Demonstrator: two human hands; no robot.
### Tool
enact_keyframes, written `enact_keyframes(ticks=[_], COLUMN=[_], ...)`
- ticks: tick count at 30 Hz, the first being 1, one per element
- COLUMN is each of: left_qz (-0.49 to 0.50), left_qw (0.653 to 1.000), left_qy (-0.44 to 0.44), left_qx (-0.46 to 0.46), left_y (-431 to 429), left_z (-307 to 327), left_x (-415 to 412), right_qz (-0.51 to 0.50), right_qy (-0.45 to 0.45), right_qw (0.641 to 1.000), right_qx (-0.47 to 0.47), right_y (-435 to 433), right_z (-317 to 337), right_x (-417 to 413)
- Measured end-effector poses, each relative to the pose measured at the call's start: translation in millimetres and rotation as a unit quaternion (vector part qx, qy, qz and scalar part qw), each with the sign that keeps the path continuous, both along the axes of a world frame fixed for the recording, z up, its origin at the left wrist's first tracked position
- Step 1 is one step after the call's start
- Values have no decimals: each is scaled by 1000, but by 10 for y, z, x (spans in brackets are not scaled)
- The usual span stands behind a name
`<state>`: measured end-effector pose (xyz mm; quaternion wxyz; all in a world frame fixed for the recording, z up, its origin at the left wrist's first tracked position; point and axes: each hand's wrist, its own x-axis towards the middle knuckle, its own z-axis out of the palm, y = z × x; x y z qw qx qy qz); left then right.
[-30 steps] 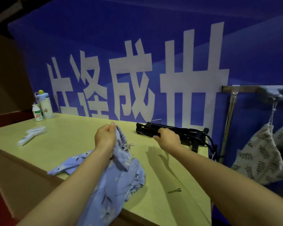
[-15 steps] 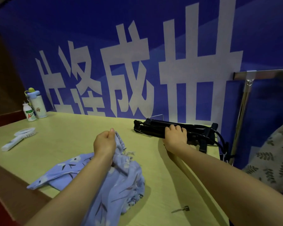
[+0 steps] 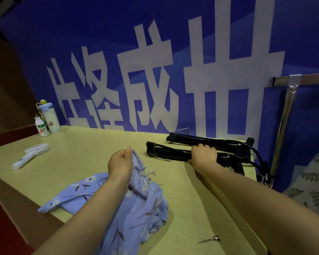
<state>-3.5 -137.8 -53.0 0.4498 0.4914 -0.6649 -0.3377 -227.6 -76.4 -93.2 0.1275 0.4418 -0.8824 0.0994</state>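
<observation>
Head view: left grip [image 3: 120, 162] clenched on bunched hem of blue floral cloth [image 3: 136, 208], hem held just above worktop [image 3: 99, 144], remainder heaped toward near edge. Right grip [image 3: 203, 154] wrapped round nearer black folded stand [image 3: 169, 153], lying flat at far right of worktop, just in front of second black stand [image 3: 191, 139] along blue banner [image 3: 155, 52]. Also on worktop: small metal bolt [image 3: 213, 238] near front right, white handheld fan [image 3: 31, 153] and two bottles [image 3: 51, 116] far left; leaf-print fabric [image 3: 311, 181] beside metal rack [image 3: 287, 115] off right.
</observation>
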Motion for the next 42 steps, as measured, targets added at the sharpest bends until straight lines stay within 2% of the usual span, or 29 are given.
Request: enact_keyframes(ticks=[4,14,17,23,28,32,35,38,42], left_qz=[4,86,117,132,121,140,176,186,175], left_qw=[1000,995,991,981,986,987,980,977,979], left_qy=[10,19,8,46,57,18,-21,-11,-8], left_qx=[0,50,64,133,102,72,87,105,107], left_y=[66,175,251,412,571,581,637,588,597], left_z=[58,428,514,623,782,858,875,833,871], left_x=[93,740,1015,1576,1815,1970,2104,2210,2178], right_qz=[40,122,170,243,287,296,282,279,310], right_qy=[27,107,144,231,302,314,305,298,331], right_qw=[999,974,956,908,865,846,849,852,832], right_qx=[-9,-156,-190,-251,-281,-313,-328,-327,-319], right_y=[136,640,887,1228,1390,1477,1525,1565,1572], right_z=[29,644,803,997,1209,1367,1433,1434,1393], right_x=[41,456,707,1085,1337,1491,1508,1495,1537])
